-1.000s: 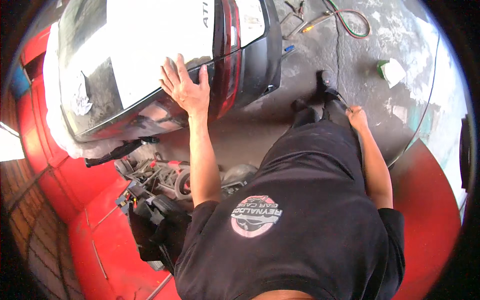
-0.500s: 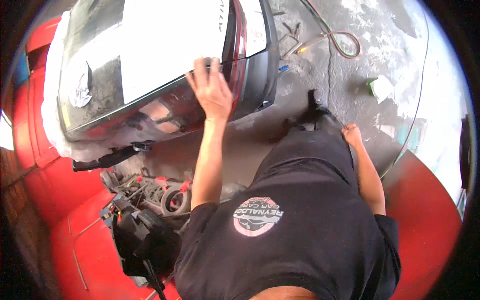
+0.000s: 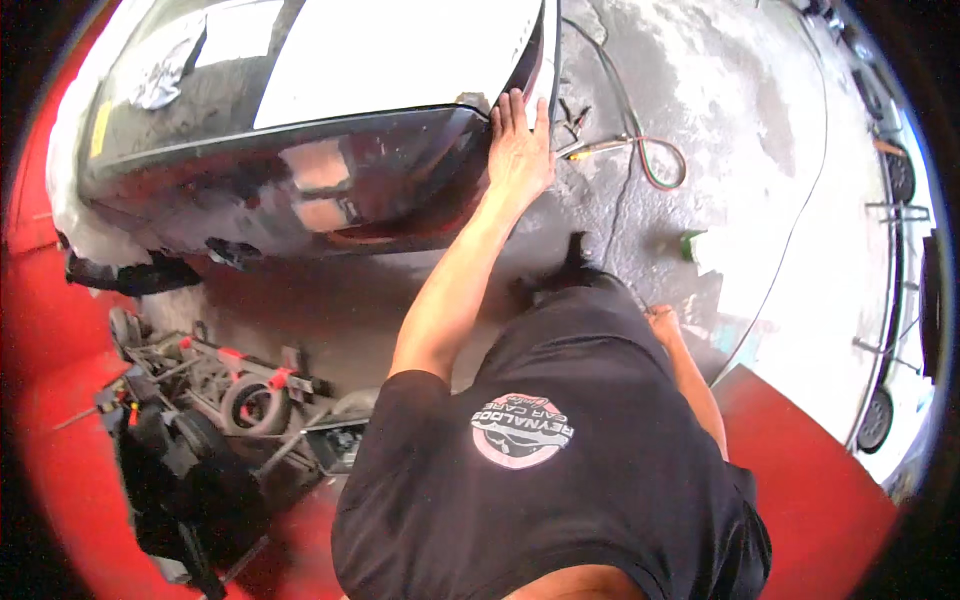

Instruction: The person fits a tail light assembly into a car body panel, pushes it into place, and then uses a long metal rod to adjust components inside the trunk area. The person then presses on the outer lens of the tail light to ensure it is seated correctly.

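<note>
My left hand (image 3: 521,150) lies flat with fingers stretched out on the corner of a dark car (image 3: 410,165), by the end of its white panel (image 3: 400,60) and the tail light. Its forearm reaches up across the view from below. Lower down, beside my right thigh, my right hand (image 3: 662,322) is closed. A thin dark thing seems to run by its fingers, too small to make out.
A red and green hose (image 3: 668,175) loops on the grey floor near a few tools. A green and white piece (image 3: 693,247) lies further right. Loose car parts, among them a ring-shaped wheel or tyre (image 3: 254,405), are heaped at lower left on red floor.
My left hand has moved right along the car's edge, from the white panel's border to the tail light corner. My right hand stays closed by my thigh. The view has shifted.
</note>
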### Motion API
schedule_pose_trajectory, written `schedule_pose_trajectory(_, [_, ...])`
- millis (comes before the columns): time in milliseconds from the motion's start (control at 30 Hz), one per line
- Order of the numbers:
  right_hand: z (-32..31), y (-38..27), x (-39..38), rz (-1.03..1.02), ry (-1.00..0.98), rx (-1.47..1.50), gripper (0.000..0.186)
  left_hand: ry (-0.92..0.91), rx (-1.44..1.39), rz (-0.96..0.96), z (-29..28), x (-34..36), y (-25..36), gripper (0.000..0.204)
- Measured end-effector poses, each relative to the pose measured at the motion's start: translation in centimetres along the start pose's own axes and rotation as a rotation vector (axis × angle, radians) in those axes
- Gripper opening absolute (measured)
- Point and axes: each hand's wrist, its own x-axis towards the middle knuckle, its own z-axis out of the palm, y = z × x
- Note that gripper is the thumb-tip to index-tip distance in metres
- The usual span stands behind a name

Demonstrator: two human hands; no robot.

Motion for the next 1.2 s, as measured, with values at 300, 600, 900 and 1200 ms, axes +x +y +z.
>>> schedule_pose_trajectory(300, [-4.4,-3.8,-1.6,0.09,-0.057,0.114,0.027,0.039,-0.031,0.056,0.3,-4.8,-2.4,0.082])
schedule_pose_trajectory(600, [0.1,0.6,-1.0,-0.236,0.01,-0.343,0.034,-0.032,-0.05,-0.005,-0.1,-3.5,-2.0,0.084])
schedule_pose_trajectory(900, [3.0,-0.5,-2.9,0.051,-0.055,-0.023,0.035,-0.023,-0.13,0.137,-2.3,-4.2,-1.0,0.084])
schedule_pose_trajectory(1200, [0.6,-3.7,-2.5,0.232,-0.195,0.114,0.028,-0.028,-0.072,0.167,-2.5,-3.7,-1.2,0.079])
